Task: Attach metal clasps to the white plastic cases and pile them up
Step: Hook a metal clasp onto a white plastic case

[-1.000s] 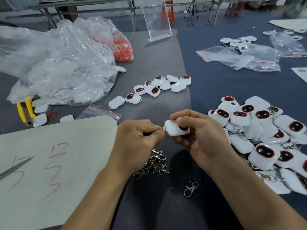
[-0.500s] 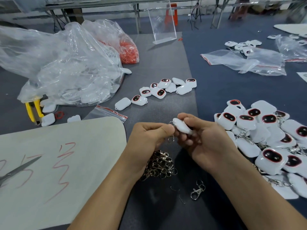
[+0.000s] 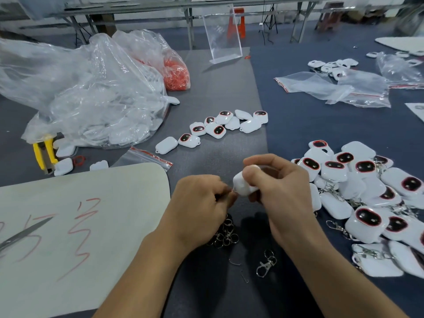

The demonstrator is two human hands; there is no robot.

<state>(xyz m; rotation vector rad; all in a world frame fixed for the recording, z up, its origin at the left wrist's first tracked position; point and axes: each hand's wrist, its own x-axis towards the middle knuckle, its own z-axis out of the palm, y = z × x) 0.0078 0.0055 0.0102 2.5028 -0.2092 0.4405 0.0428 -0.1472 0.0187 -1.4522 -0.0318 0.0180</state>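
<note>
Case in work: I see one white rounded plastic case (image 3: 242, 186) held above the dark grey mat, near the middle, just off the surface.
Right hand: my view shows the right hand (image 3: 281, 191) grasping that case, thumb on its upper face and fingers curled beneath.
Left hand: the left hand (image 3: 199, 203) is clenched into a pinch at the case's left end, on a small metal piece (image 3: 232, 191) that the fingers mostly hide.
Loose clasps: a heap of silver metal clasps (image 3: 226, 235) lies on the mat right under the left hand; one single silver swivel clasp (image 3: 266, 263) lies nearer, between the forearms.
Finished pile: to the right, a pile of white cases with black red-rimmed ovals (image 3: 367, 191), several with clasps on them.
Waiting cases: farther off, a loose row of white cases (image 3: 220, 127) on the mat.
Left side: a large clear plastic bag of white cases (image 3: 91, 99), yellow-handled pliers (image 3: 43, 150) beside it, and a white board with red marks (image 3: 103, 203) carrying steel scissors (image 3: 23, 232).
Far side: a clear bag of orange rings (image 3: 176, 74) and a clear acrylic stand (image 3: 222, 35).
</note>
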